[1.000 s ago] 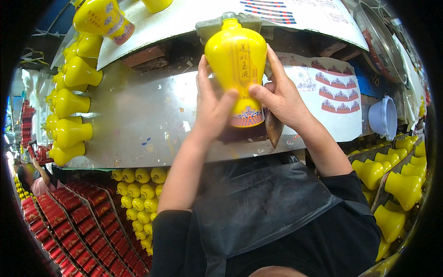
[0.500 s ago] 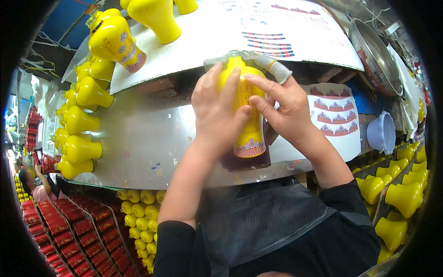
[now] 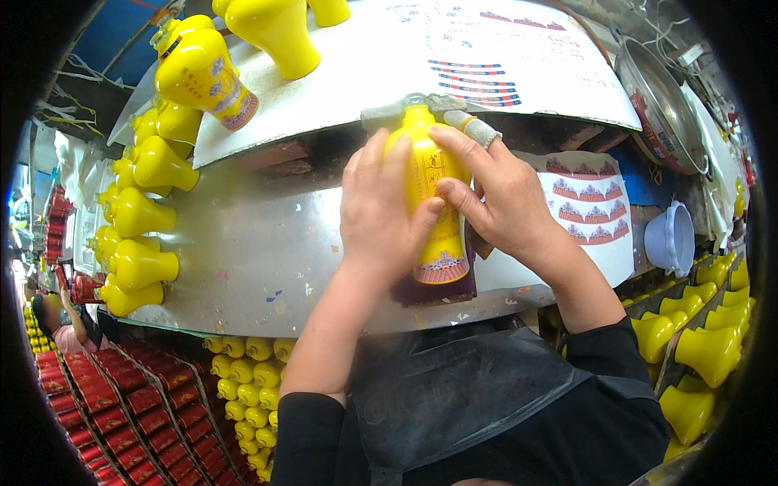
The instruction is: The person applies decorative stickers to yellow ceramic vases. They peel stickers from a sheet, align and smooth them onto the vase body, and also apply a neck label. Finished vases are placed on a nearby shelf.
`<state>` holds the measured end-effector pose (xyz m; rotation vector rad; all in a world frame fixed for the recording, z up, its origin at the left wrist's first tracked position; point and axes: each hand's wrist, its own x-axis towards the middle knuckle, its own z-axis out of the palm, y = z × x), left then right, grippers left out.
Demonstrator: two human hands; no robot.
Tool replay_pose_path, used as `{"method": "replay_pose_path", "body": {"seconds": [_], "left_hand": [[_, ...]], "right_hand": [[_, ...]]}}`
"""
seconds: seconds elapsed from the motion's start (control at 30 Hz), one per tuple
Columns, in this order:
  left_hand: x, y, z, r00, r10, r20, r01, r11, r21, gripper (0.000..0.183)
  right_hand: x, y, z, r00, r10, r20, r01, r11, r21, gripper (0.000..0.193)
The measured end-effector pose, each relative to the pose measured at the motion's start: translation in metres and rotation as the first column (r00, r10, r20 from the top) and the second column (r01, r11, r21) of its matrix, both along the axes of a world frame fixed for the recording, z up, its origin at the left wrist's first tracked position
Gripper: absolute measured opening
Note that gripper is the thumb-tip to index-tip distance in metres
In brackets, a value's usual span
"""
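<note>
A yellow glossy bottle [image 3: 441, 235] with a clear neck lies with its neck away from me and a patterned band round its base. My left hand [image 3: 377, 198] rests along its left side, fingers pressed on the shoulder and somewhat blurred. On the other side my right hand [image 3: 504, 190] grips the bottle, thumb and forefinger on its front; a grey cloth cover sits on one of its fingers. Under the neck is a grey cloth pad [image 3: 381, 118]. A dark block [image 3: 438, 293] shows beneath the base.
Several yellow bottles [image 3: 146, 263] line the metal table's [image 3: 251, 243] left side. A decorated bottle [image 3: 198, 69] stands on the white board [image 3: 365, 73], which holds decal strips [image 3: 478, 83]. At right are a decal sheet [image 3: 587, 198], a lilac basin [image 3: 670, 236] and a metal pan [image 3: 660, 105].
The bottle has shifted slightly toward me. My right forefinger has moved up toward its shoulder, showing more of the printed front. My left hand stays along the left side.
</note>
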<state>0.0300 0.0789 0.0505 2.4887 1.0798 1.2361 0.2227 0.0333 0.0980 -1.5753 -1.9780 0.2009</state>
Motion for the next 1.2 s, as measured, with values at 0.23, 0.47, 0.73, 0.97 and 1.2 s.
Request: {"method": "replay_pose_path", "body": {"seconds": [0.23,0.47,0.73,0.97,1.2], "left_hand": [[-0.003,0.002,-0.002,0.999,-0.004,-0.043,0.004,1.000,-0.005,0.076],[-0.003,-0.025,-0.024,0.938,0.000,0.346,0.143,0.910,-0.389,0.103],[-0.002,-0.038,-0.028,0.940,0.018,0.340,0.186,0.811,-0.555,0.111],[-0.011,-0.049,-0.032,0.793,0.060,0.606,0.417,0.672,-0.612,0.089],[-0.013,-0.053,-0.032,0.679,0.130,0.723,0.528,0.597,-0.604,0.065]], "right_hand": [[0.009,0.007,-0.001,0.989,0.136,0.063,-0.144,0.978,0.148,0.056],[0.007,0.000,-0.011,0.976,0.075,-0.202,-0.062,0.996,0.070,0.055],[0.013,0.003,-0.008,0.993,0.071,-0.090,-0.075,0.997,-0.035,0.056],[0.017,-0.013,-0.021,0.908,0.000,-0.418,-0.090,0.977,-0.195,0.071],[0.010,-0.033,-0.040,0.690,-0.122,-0.714,-0.244,0.889,-0.388,0.088]]}}
